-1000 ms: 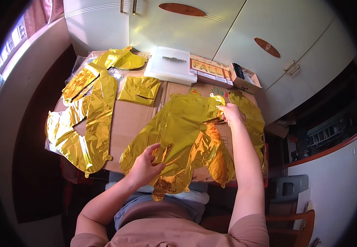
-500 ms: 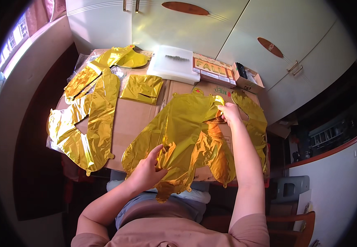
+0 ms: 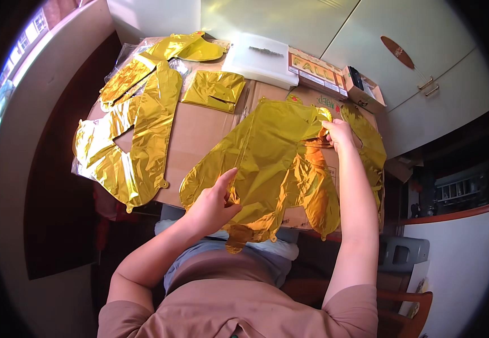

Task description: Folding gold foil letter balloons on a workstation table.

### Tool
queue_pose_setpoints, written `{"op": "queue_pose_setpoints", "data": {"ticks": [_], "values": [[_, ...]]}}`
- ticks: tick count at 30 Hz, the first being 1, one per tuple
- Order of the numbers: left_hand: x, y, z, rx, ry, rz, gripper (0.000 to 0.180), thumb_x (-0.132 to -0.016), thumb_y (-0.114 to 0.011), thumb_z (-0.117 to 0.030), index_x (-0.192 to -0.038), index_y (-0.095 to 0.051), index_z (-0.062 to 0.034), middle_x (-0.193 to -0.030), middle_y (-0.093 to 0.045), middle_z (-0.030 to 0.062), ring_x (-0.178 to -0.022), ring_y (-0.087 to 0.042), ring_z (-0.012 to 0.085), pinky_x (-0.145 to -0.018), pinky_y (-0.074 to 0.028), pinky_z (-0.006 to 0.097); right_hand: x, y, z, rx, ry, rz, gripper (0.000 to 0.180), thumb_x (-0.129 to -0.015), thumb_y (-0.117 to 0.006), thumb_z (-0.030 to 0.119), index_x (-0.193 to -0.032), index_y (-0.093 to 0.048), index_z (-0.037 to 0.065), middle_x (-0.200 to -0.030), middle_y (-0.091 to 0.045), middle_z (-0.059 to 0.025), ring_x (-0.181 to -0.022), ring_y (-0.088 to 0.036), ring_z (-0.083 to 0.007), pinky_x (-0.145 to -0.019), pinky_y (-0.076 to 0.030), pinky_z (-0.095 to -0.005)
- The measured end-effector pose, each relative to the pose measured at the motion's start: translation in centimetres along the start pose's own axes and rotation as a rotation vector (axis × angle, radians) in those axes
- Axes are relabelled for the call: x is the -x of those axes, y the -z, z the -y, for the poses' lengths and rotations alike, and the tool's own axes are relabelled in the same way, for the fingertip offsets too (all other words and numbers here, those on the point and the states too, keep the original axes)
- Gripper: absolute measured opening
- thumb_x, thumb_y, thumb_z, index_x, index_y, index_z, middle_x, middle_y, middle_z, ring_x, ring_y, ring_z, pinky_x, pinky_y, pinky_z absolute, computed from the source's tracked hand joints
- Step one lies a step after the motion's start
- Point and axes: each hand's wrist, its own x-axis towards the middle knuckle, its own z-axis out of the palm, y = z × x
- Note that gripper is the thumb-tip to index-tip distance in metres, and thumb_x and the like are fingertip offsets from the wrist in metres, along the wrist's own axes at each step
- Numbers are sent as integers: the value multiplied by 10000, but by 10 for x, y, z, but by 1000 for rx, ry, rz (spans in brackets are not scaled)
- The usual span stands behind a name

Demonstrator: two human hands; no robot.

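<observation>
A large flat gold foil balloon [image 3: 267,149] lies over the near middle of the table, creased, with orange reflections and its lower end hanging past the edge. My right hand [image 3: 339,133] pinches its upper right edge between thumb and fingers. On its lower left part rests my left hand [image 3: 213,205], index finger stretched forward and thumb apart, holding nothing. Another gold foil balloon [image 3: 365,135] lies partly hidden behind my right forearm. To the left, a bent gold foil balloon [image 3: 157,129] lies flat, with a folded gold foil piece [image 3: 213,90] beside it.
Brown cardboard [image 3: 191,146] covers the table. Along its back stand a white plastic case [image 3: 258,59], a printed flat box [image 3: 316,73] and a small open carton [image 3: 365,90]. One more gold foil balloon [image 3: 185,46] lies at the far left. White cabinets [image 3: 272,22] rise behind.
The view has shifted, so the table appears higher and further right. My right hand keeps its pinch on the balloon's edge; my left hand stays on the lower left part.
</observation>
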Motion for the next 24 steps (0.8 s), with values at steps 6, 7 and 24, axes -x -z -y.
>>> {"op": "queue_pose_setpoints", "data": {"ticks": [6, 7, 24], "values": [[1, 1, -2, -42, 3, -19, 796, -773, -725, -120, -1452, -316, -48, -731, -592, 126, -699, -639, 228, -674, -506, 334, 0, 0, 2, -8, -1, 6, 172, -860, -685, 195, -797, -585, 70, -580, -503, 12, -404, -425, -79, -355, -286, -244], [1, 0, 0, -54, -3, -24, 796, -772, -727, -126, -1451, -317, -48, -731, -594, 129, -695, -638, 236, -673, -506, 337, 1, 0, 4, 8, 2, 0, 173, -858, -686, 192, -796, -581, 69, -581, -504, 8, -405, -428, -81, -356, -284, -248], [0, 13, -14, 126, -11, 177, 852, -749, -747, -140, -1450, -298, 42, -738, -554, 67, -688, -538, 139, -664, -474, 286, 22, 24, 26, -285, 32, 75, 119, -889, -658, 137, -836, -561, 93, -649, -522, 20, -440, -452, -57, -367, -282, -209]]}}
